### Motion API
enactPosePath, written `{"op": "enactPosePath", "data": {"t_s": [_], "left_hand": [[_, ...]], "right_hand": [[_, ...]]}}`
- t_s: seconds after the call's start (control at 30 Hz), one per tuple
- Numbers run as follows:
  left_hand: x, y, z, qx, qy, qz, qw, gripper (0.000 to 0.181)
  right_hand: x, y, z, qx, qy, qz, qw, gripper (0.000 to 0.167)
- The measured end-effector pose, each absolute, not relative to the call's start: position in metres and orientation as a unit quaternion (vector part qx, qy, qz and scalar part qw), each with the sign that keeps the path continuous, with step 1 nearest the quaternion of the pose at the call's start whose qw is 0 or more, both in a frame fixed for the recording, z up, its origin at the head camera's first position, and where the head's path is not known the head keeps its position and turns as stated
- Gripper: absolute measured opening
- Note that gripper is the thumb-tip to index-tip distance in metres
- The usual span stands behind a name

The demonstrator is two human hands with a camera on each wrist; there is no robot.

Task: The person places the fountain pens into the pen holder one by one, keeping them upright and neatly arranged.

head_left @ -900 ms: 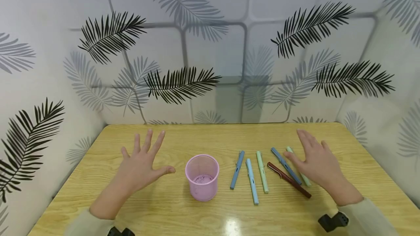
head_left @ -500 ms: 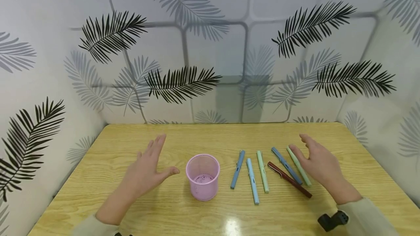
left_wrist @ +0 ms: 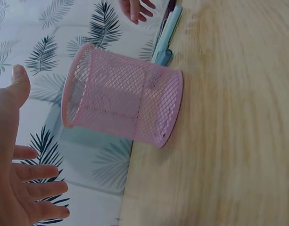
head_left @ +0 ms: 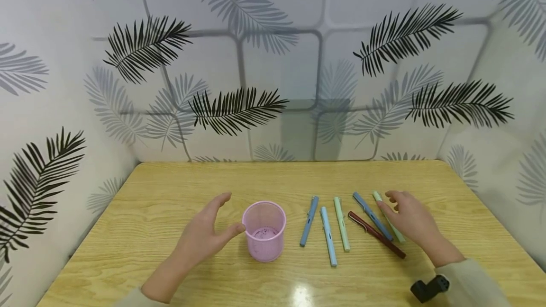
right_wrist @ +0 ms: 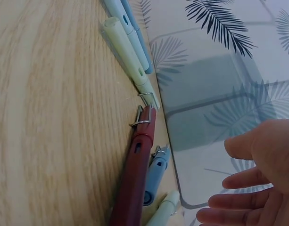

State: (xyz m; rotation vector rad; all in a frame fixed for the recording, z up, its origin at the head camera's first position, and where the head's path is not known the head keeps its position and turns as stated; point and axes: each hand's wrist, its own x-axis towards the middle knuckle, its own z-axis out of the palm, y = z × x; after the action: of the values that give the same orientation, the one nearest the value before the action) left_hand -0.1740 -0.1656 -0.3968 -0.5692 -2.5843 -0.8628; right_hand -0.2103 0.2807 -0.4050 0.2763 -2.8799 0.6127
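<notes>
With twelve o'clock straight ahead of the person, the pink mesh cup (head_left: 265,251) stood upright on the tabletop (head_left: 222,281), and the left hand (head_left: 202,238) was at its nine o'clock, wide open with nothing in it. Toward three o'clock from the cup lay a blue pen (head_left: 309,221), a pale blue pen (head_left: 328,236), a green pen (head_left: 342,224), a dark red pen (head_left: 377,234), a second blue pen (head_left: 373,217) and a second green pen (head_left: 397,233). Just by that last pen was the right hand (head_left: 414,219), half open, its fingers a bit bent, holding nothing.
</notes>
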Motion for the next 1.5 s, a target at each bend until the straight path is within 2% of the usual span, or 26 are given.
{"op": "enactPosePath", "data": {"t_s": [0.37,0.57,0.87,1.2,1.5], "left_hand": [[-0.169,-0.154,-0.411,-0.197,-0.852,-0.474,0.097,0.081],[-0.168,-0.147,-0.416,-0.19,-0.837,-0.509,0.063,0.082],[-0.168,-0.138,-0.425,-0.19,-0.812,-0.551,0.04,0.087],[-0.168,-0.129,-0.431,-0.198,-0.777,-0.597,0.023,0.09],[-0.168,-0.123,-0.433,-0.198,-0.765,-0.613,0.015,0.089]], "right_hand": [[-0.216,0.287,-0.421,0.072,-0.972,0.213,0.061,0.044],[-0.218,0.288,-0.427,0.056,-0.975,0.212,0.044,0.047],[-0.223,0.29,-0.434,0.055,-0.978,0.197,0.041,0.046],[-0.227,0.29,-0.439,0.042,-0.98,0.19,0.032,0.034],[-0.231,0.29,-0.438,0.019,-0.981,0.191,0.015,0.036]]}}
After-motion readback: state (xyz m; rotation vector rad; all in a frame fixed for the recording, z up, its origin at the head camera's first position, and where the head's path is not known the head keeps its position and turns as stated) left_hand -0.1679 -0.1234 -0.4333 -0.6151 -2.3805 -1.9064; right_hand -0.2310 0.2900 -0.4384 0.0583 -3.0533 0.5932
